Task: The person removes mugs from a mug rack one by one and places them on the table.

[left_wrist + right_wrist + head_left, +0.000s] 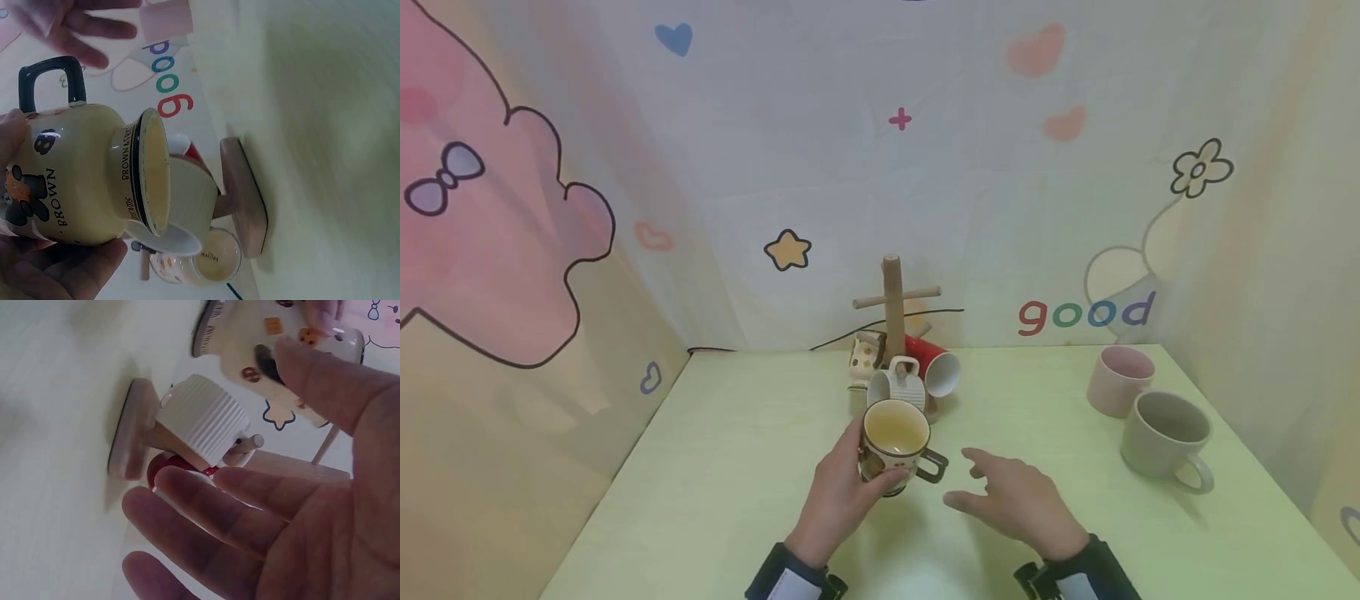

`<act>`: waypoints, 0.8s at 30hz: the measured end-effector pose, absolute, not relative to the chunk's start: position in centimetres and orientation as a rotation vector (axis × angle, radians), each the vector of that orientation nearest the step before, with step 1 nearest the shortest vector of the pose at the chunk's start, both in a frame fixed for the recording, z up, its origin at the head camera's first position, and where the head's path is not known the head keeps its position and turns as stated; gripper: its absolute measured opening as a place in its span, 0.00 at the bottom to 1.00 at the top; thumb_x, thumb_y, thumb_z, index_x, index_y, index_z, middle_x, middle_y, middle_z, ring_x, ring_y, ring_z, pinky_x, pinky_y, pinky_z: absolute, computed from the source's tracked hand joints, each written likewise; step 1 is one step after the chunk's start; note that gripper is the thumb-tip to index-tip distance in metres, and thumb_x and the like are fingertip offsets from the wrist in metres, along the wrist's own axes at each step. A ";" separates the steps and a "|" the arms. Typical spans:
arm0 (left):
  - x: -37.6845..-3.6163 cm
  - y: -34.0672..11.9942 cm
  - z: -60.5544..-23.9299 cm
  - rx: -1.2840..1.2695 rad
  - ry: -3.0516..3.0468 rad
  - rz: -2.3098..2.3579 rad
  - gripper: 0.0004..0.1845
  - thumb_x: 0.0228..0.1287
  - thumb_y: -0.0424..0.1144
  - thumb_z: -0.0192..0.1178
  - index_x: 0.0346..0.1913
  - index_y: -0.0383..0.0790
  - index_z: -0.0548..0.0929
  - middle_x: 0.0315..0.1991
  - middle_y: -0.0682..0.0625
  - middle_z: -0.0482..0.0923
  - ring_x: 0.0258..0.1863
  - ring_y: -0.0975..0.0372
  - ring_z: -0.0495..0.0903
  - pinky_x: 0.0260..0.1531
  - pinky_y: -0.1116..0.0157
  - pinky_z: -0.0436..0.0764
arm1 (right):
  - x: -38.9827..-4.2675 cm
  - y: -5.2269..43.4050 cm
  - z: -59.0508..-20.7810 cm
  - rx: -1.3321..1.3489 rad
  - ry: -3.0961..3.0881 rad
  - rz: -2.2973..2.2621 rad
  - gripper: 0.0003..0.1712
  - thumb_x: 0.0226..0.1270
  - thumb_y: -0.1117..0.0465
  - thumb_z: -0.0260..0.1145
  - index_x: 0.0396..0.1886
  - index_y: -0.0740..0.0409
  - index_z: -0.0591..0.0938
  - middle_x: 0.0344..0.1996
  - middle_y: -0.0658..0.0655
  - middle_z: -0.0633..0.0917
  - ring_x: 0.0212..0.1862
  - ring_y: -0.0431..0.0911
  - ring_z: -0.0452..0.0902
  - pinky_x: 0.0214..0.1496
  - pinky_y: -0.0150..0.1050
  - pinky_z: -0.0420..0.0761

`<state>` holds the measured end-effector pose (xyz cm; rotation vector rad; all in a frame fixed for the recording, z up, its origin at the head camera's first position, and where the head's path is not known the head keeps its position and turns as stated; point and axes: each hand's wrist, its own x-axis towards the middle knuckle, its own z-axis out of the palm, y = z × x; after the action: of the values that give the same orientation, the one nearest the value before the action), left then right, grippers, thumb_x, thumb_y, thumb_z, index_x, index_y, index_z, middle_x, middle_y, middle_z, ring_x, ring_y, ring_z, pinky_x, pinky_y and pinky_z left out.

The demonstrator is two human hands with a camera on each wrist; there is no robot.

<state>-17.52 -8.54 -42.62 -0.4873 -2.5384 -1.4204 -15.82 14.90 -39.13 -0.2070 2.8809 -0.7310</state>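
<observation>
Head view bright, even, slightly hazy; soft shadow spreads across table (pixel 737 467) below mug (pixel 895 437). Wrist views dimmer, softer. Left wrist: slight sheen on handle (pixel 55 62). Right wrist: right hand (pixel 306 525) shaded, edges soft, table shadows smudged.

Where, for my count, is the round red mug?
In the head view, the red mug is just right of the upright wooden post, beside the white ribbed mug.

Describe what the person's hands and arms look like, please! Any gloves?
No gloves: the left hand and the right hand are bare. There's a dark left cuff and a dark right cuff, each with a pale patch and a small black piece beside it. I see no cables. The upper arms are out of view.
</observation>
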 end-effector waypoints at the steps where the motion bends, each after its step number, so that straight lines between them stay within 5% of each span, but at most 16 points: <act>1: -17.5 -8.3 -42.8 -0.507 -2.547 -1.418 0.46 0.54 0.55 0.73 0.73 0.46 0.63 0.62 0.51 0.75 0.58 0.58 0.75 0.56 0.50 0.76 | -15.8 14.8 -39.0 -0.219 2.882 -0.728 0.42 0.56 0.38 0.73 0.64 0.58 0.77 0.46 0.58 0.86 0.42 0.52 0.84 0.43 0.55 0.81; 10: -16.8 -7.0 -43.9 -0.669 -2.551 -1.368 0.46 0.55 0.57 0.72 0.74 0.56 0.61 0.64 0.56 0.73 0.61 0.61 0.74 0.57 0.51 0.75 | -15.3 14.1 -38.6 -0.333 2.911 -0.756 0.23 0.56 0.42 0.74 0.45 0.50 0.84 0.33 0.47 0.86 0.34 0.44 0.80 0.33 0.45 0.78; 24: -16.3 -6.3 -44.3 -0.749 -2.509 -1.275 0.47 0.54 0.52 0.74 0.74 0.49 0.61 0.65 0.53 0.71 0.63 0.60 0.72 0.60 0.55 0.75 | -15.4 14.4 -39.7 -0.569 2.883 -0.871 0.11 0.60 0.48 0.72 0.32 0.49 0.84 0.24 0.43 0.80 0.27 0.40 0.71 0.28 0.40 0.73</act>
<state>-16.27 -6.34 -44.27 -0.7489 -2.5093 -1.2745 -15.41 14.41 -39.66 -0.5688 2.8834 -0.8711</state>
